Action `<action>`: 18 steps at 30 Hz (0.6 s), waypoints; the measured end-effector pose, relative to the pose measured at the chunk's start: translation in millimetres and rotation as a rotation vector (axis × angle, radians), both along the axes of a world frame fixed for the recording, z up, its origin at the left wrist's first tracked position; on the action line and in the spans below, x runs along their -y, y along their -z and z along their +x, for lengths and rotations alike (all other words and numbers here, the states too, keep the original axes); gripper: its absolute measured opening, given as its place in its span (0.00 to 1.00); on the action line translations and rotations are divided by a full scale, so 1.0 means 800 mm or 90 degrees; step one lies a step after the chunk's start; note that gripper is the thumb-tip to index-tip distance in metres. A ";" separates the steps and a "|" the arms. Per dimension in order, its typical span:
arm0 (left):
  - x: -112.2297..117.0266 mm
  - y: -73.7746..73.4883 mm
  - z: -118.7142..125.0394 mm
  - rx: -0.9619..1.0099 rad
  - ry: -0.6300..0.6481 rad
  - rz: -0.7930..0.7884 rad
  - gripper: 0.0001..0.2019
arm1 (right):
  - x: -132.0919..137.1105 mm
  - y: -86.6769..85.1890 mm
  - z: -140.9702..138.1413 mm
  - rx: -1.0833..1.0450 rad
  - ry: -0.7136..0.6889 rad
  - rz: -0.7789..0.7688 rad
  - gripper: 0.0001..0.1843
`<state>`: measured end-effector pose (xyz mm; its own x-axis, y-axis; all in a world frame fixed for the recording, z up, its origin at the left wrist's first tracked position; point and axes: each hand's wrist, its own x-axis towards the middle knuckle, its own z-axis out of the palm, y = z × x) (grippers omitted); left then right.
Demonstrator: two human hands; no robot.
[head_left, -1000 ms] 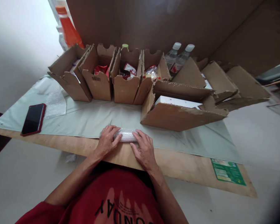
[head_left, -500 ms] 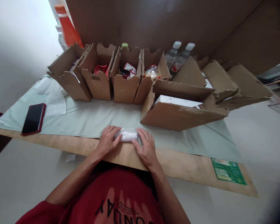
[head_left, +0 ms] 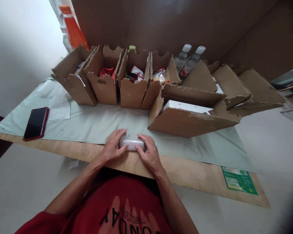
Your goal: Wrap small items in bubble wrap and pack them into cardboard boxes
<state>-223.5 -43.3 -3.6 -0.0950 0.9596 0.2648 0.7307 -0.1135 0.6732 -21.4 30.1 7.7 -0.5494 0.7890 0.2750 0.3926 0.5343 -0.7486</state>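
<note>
A small roll of clear bubble wrap point(head_left: 132, 144) lies crosswise at the table's front edge, between my two hands. My left hand point(head_left: 114, 145) grips its left end, thumb on the near side and fingers curving over the far side. At the right end my right hand point(head_left: 149, 151) holds it the same way, its thumb pressed against the near face. Whether anything is wrapped inside the roll cannot be made out.
Several cardboard bins point(head_left: 133, 92) with packets stand along the back. A wider cardboard box point(head_left: 192, 122) holding a white box sits at right. At left are a phone point(head_left: 35, 123) and a bubble wrap sheet point(head_left: 59, 109). Bottles point(head_left: 191, 61) stand behind; a green label point(head_left: 239, 180) lies front right.
The roll has turned slightly toward me and sits a little lower. My right hand has shifted left and closer to my left hand, with its fingers more bent.
</note>
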 end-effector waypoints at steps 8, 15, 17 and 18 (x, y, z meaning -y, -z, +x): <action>0.002 -0.024 0.005 0.092 0.108 -0.074 0.17 | 0.008 0.003 0.013 -0.079 -0.040 -0.119 0.24; 0.003 -0.029 0.010 0.180 0.112 -0.128 0.17 | 0.011 0.005 0.026 -0.138 0.006 -0.290 0.36; 0.002 -0.028 0.012 0.199 0.111 -0.132 0.17 | 0.012 0.003 0.027 -0.144 0.024 -0.283 0.34; 0.001 -0.028 0.013 0.206 0.109 -0.134 0.17 | 0.013 0.003 0.027 -0.142 0.030 -0.281 0.33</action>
<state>-212.8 -44.2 18.7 0.0241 0.9988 0.0435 0.4598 -0.0498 0.8866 0.2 19.9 5.5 -0.4765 0.8790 0.0166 0.2130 0.1337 -0.9679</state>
